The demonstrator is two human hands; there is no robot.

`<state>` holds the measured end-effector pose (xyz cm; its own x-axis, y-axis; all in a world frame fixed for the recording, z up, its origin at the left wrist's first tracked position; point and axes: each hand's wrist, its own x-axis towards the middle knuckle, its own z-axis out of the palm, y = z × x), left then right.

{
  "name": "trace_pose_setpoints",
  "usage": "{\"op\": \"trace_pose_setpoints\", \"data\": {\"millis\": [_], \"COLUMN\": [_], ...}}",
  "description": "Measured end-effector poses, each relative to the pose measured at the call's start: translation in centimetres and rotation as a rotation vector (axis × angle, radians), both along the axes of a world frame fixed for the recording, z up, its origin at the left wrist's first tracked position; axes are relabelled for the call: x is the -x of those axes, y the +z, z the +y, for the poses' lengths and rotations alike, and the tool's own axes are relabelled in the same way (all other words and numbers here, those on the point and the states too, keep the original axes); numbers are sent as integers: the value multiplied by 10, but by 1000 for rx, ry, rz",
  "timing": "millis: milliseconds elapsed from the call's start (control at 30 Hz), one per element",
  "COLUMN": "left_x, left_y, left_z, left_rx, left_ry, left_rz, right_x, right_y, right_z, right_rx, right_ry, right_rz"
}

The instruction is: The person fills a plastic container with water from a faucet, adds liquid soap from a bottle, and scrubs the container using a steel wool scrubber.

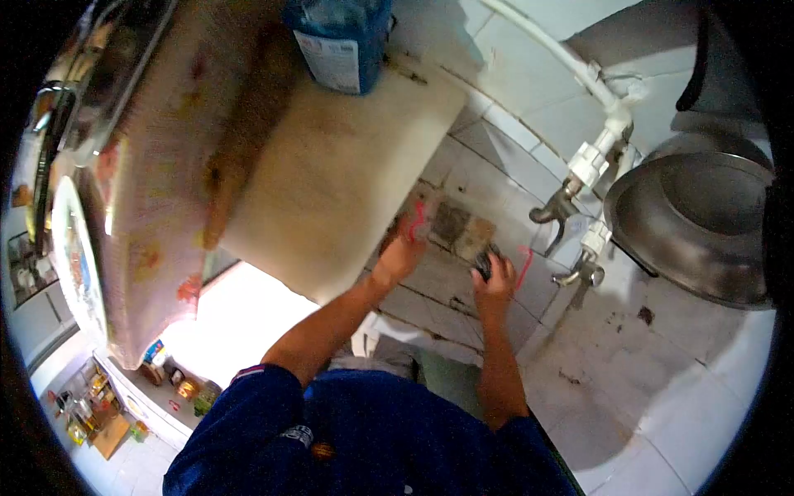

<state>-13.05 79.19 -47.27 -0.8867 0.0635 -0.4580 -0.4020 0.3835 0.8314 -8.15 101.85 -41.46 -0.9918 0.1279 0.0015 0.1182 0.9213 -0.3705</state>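
My right hand [495, 279] is closed around a small dark object [484, 263], low over the tiled floor [430, 285]; what kind of object it is I cannot make out. Close to its left lies a square patch, partly dark grey [451, 221] and partly tan [477, 237], possibly a floor drain. Beside the edge of a beige board [356, 165] is my left hand [400, 255], its fingers blurred and partly hidden. A thin red strip [418, 220] shows at those fingertips. Another red strip [523, 266] is just right of my right hand.
Two metal taps [561, 207] [579, 271] on white pipes stick out from the wall at right. Beyond them hangs or leans a dark metal basin [695, 223]. A blue container [343, 50] stands on the board's far end. Patterned cloth [157, 207] covers a surface at left.
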Motion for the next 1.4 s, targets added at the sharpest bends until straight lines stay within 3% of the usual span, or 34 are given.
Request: {"op": "trace_pose_setpoints", "data": {"millis": [100, 167, 233, 333, 367, 433, 467, 500, 533, 600, 633, 700, 867, 933, 1133, 1233, 1333, 1400], "left_x": [-13, -10, 24, 114, 153, 205, 228, 245, 259, 268, 268, 272, 243, 231, 194, 175, 153, 139], "left_y": [31, 107, 178, 267, 277, 327, 335, 336, 329, 322, 323, 330, 343, 350, 375, 376, 374, 362], "left_z": [-16, -29, -51, -93, -117, -129, -139, -147, -152, -155, -153, -157, -130, -119, -87, -63, -31, -15], "left_rx": [209, 172, -79, -118, 147, 460, 686, 711, 763, 814, 812, 912, 837, 801, 684, 476, 479, 412], "left_ry": [-90, -72, 66, 294, 263, 270, 174, 75, 10, -80, -107, -215, -258, -250, -203, -245, -422, -464], "left_rz": [95, 224, 261, 731, 997, 1103, 1170, 1089, 1143, 1204, 1210, 1278, 1217, 1213, 1084, 1040, 1160, 1099], "right_x": [-15, -11, -14, -2, -4, -20, -12, 2, -5, -18, -25, -33, -54, -62, -62, -69, -70, -67], "right_y": [-1, -12, -13, -6, -21, -73, -27, 21, 21, 14, 7, -14, -33, -37, -16, -25, -31, -31], "right_z": [35, 45, 44, 23, 21, 15, 0, -18, -20, -17, -14, -9, 17, 25, 50, 59, 65, 71], "right_rx": [81, 194, 474, 697, 699, 1006, 751, 496, 495, 301, 304, 30, -84, -182, -201, -269, -367, -381], "right_ry": [-52, -30, -260, -422, -432, -284, -197, -109, -133, 322, 301, 465, 456, 373, 361, 354, 354, 338], "right_rz": [-8, 52, -76, -286, -277, -182, -290, -390, -389, -328, -336, -525, -432, -222, -412, -416, -486, -517]}}
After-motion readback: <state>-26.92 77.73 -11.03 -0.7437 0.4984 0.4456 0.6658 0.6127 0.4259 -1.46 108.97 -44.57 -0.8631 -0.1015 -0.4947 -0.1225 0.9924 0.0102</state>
